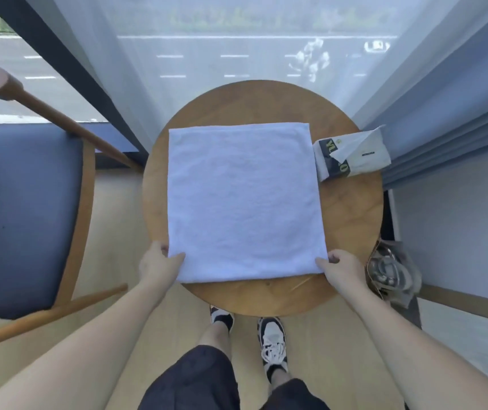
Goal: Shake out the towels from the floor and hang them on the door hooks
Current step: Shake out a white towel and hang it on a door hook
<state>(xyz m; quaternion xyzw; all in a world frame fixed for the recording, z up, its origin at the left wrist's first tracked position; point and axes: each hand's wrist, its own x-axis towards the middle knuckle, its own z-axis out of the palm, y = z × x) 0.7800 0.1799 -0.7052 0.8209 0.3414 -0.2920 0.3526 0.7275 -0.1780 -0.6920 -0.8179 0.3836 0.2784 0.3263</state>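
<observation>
Fingers of the left hand (157,263) pinched the near left corner of the white towel (244,199), spread flat on the round table (352,208); the right hand (342,266) pinched the other corner — a careless lift risked sweeping off the tissue pack (352,156) just beside it.

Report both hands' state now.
Left hand: pinching the white towel's near left corner.
Right hand: pinching its near right corner.

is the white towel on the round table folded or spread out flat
Folded: the white towel lies as a neat square on the round wooden table, its near edge thick and rounded, each near corner pinched by a hand.
</observation>
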